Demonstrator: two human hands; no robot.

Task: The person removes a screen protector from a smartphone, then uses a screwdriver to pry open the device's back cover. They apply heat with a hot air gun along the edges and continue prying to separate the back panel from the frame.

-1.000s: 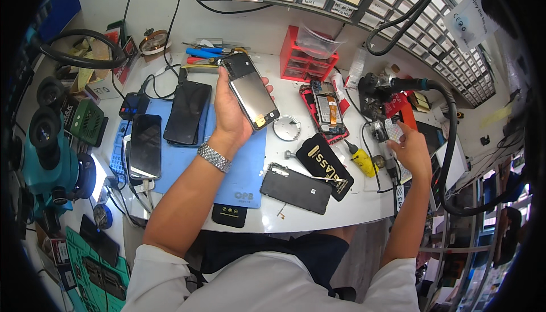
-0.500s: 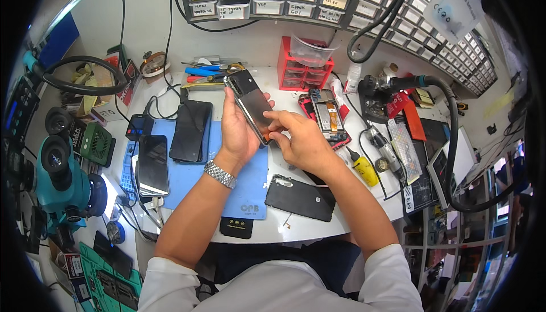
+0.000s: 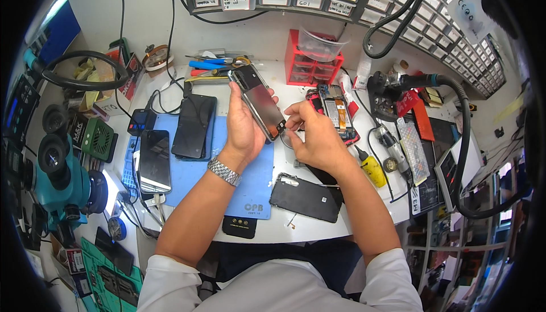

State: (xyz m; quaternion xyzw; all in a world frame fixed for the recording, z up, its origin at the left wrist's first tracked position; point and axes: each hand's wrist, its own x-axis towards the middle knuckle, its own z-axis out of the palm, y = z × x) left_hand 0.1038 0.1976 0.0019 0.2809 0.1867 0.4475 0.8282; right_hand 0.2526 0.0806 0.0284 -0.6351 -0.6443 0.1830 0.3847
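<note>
My left hand (image 3: 245,120) is wrapped round a phone (image 3: 259,100), tilted with its upper end away from me. The phone has a black upper section, a shiny reflective middle and small parts showing at the lower end. My right hand (image 3: 318,136) is beside that lower end, its thumb and index finger parted with nothing visible between them. The index fingertip is very close to the phone's edge; I cannot tell whether it touches. Below my hands, a dark phone panel (image 3: 307,199) with a cutout at one corner lies on the white table.
A blue mat (image 3: 244,195) lies under my left forearm, with dark phones (image 3: 194,125) at its left. An opened red-edged phone (image 3: 340,113) and a yellow bottle (image 3: 372,170) are at right. A red drawer box (image 3: 310,76) stands behind; a teal microscope (image 3: 68,170) is far left.
My right fingers have moved off the phone's lower face to beside its end, and the thumb and index finger have parted. My left hand still holds the phone. The whole view has shifted slightly.
</note>
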